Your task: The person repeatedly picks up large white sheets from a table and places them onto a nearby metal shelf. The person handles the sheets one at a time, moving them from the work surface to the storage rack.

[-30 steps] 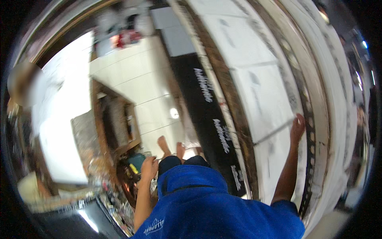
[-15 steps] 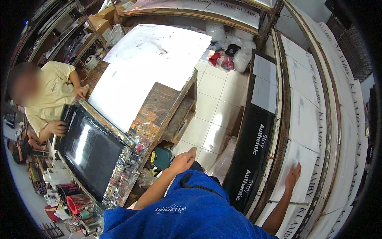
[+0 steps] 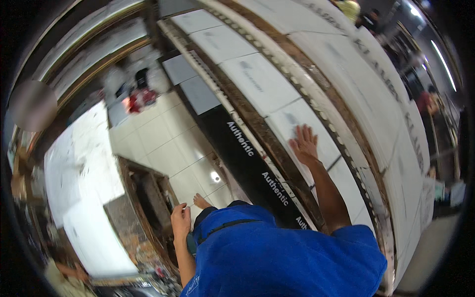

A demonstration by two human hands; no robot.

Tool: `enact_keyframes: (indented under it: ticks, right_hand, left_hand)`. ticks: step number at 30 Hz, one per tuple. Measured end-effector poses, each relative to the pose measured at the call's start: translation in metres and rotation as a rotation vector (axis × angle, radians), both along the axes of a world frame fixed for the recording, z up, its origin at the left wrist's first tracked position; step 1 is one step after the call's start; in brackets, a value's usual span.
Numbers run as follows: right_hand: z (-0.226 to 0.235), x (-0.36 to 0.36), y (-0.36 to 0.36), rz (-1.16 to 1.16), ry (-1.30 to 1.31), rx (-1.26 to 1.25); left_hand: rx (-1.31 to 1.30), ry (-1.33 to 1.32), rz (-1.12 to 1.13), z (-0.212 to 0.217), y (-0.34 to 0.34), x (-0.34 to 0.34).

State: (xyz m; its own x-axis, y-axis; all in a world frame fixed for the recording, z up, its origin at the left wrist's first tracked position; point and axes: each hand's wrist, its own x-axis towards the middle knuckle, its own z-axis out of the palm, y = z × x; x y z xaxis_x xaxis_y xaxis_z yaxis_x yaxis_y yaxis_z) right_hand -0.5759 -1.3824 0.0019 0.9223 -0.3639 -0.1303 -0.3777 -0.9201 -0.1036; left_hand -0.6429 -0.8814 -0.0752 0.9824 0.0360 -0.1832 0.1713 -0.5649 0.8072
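My right hand [image 3: 304,144] is spread, palm down, on or just above a white printed sheet [image 3: 324,143] in the row on the rack to my right. Its fingers are apart and hold nothing. Lower down, beside my waist, my left hand [image 3: 181,222] is raised with its fingers loosely curled. A tiny pale spot shows near its fingertips; blur hides what it is. Between me and the white row lies a long black panel [image 3: 217,126] with white lettering, with pale sheets [image 3: 199,94] at its far end.
At left stands a worktable [image 3: 126,218] with large white sheets [image 3: 91,232]. A person's sleeve [image 3: 64,282] shows at lower left. Another row of white pieces [image 3: 341,64] lies farther right. Red and clear bags [image 3: 141,96] sit on the tiled floor [image 3: 168,128].
My view has swung right, bringing the rack to the middle and the table to the left. My right hand has reached farther along the white row, with its fingers spread wider.
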Motion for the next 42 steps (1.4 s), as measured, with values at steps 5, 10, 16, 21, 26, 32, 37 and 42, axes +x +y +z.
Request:
enact_keyframes:
  ticks: [5, 10, 16, 21, 26, 32, 37, 42]
  right_hand:
    - [0.008, 0.001, -0.009, -0.079, 0.014, 0.001]
    - [0.001, 0.026, 0.011, 0.015, -0.517, 0.042]
    - [0.040, 0.083, 0.143, 0.270, -0.746, 0.404]
    - [0.036, 0.112, 0.253, 0.492, -0.473, 0.772]
    - [-0.049, 0.109, 0.329, 0.696, -0.130, 0.949]
    - [-0.173, 0.083, 0.333, 0.475, 0.259, 0.926]
    - [-0.223, 0.062, 0.273, 0.227, 0.224, 0.751]
    - [-0.189, 0.052, 0.231, 0.044, 0.312, 0.686]
  left_hand:
    - [0.043, -0.059, -0.081, 0.024, 0.016, 0.050]
    - [-0.001, -0.169, 0.012, 0.048, 0.049, 0.086]
    - [0.070, -0.383, 0.189, 0.063, 0.095, 0.104]
    - [0.130, -0.460, 0.384, 0.059, 0.126, 0.103]
    - [0.199, -0.483, 0.482, 0.012, 0.154, 0.089]
    - [0.273, -0.501, 0.418, 0.007, 0.153, 0.094]
    - [0.293, -0.537, 0.419, 0.005, 0.154, 0.097]
    - [0.242, -0.483, 0.496, 0.020, 0.151, 0.092]
